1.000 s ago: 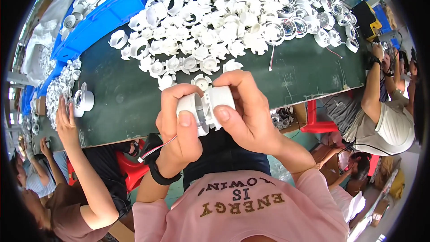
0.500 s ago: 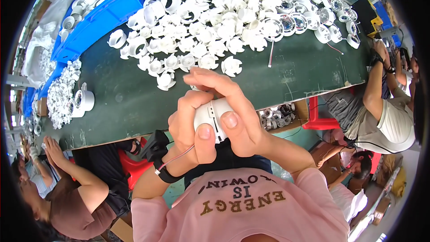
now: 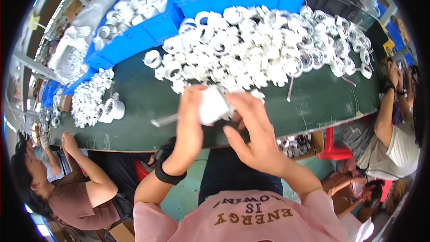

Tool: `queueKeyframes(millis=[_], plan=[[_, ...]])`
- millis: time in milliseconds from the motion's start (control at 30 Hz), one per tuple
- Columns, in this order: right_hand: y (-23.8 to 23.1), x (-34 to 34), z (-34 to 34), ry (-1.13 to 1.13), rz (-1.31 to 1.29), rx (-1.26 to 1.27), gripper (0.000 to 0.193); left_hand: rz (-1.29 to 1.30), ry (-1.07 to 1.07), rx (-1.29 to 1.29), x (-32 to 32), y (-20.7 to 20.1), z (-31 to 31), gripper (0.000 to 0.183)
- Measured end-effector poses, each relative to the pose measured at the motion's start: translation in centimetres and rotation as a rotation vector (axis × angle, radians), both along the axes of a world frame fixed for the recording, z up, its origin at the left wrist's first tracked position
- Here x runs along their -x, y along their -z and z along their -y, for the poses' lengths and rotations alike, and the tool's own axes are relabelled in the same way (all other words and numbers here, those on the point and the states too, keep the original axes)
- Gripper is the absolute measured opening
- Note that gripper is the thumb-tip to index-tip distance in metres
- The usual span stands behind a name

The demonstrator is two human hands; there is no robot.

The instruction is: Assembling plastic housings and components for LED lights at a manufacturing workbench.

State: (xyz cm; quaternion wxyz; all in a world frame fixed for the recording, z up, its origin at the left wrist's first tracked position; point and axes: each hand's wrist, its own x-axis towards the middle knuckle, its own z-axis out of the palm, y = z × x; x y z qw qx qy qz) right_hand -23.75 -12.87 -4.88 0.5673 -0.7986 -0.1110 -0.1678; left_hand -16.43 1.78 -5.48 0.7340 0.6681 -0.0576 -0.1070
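A white rounded plastic housing [image 3: 213,105], blurred by motion, is above the near part of the green table. My left hand [image 3: 190,118] grips it from the left side, the fingers along its edge. A thin wire [image 3: 166,120] with a pale connector trails out to the left of that hand. Close by on the right, my right hand [image 3: 256,136] has its thumb and fingers spread apart. Its fingertips come near the housing's right edge; whether they touch it I cannot tell. Beyond my hands lies a large heap of white plastic parts [image 3: 233,54].
Blue bins [image 3: 242,1] of white parts line the far side. Small white pieces [image 3: 92,96] and round white housings [image 3: 115,109] lie on the green table [image 3: 139,130] at left. A cardboard box [image 3: 317,143] of parts sits below the edge. People [image 3: 85,188] work on both sides.
My hands have moved forward over the table with the housing. The right hand has come off it and spread, while the left keeps hold. The wire now swings out left. The view has shifted.
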Motion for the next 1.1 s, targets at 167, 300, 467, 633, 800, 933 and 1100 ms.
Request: queueKeyframes(millis=[167,300,467,633,800,933,1100], plan=[[1.9,-0.1,0.4,0.026,-0.143,-0.410,0.069,0.456,0.587,-0.282,1.9,-2.5,0.1,0.084],[3.9,-1.0,3.6,0.123,0.054,-0.189,0.049,0.739,0.340,-0.620,-7.2,-4.0,-1.6,0.053],[4.6,-0.7,3.8,0.162,-0.039,-0.168,0.064,0.951,-0.369,-0.741,-26.8,-4.0,-7.4,0.026],[4.8,-0.5,3.5,0.151,-0.178,-0.269,0.068,0.517,-0.164,-1.116,-38.7,-6.2,-9.7,0.064],[5.1,0.0,4.4,0.096,-0.307,-0.340,0.072,0.687,-0.008,-1.364,-44.4,-6.7,-6.1,0.084],[4.9,0.4,4.8,0.087,-0.297,-0.306,0.071,0.659,0.117,-1.418,-51.3,-6.4,-4.5,0.101],[3.4,-1.5,5.3,0.023,-0.209,-0.194,0.067,0.645,0.275,-1.617,-54.9,-6.5,-0.6,0.106]])
